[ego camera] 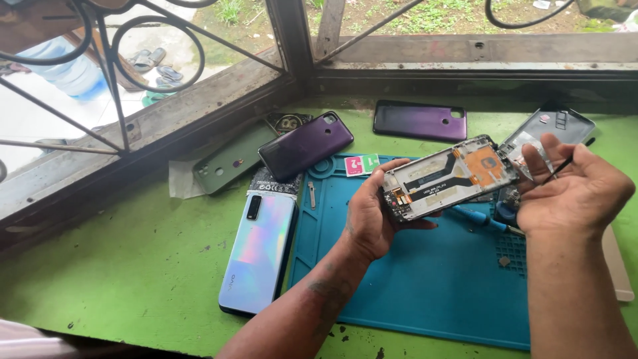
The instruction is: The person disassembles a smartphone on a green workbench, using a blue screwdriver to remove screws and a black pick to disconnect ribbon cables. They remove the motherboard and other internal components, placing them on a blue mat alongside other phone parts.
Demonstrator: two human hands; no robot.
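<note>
Above the blue silicone repair mat (412, 292), the left hand (369, 216) gripped an opened phone frame with exposed orange and black ribbon cables (448, 176), tilted up so its insides faced the person. The right hand (575, 189) pinched a thin black tool (565, 163) beside it, probably for probing. Four phone backs lay on the green table (119, 266): two purple, one green, one iridescent white.

head view, looking down, close over bench (133, 266)
</note>
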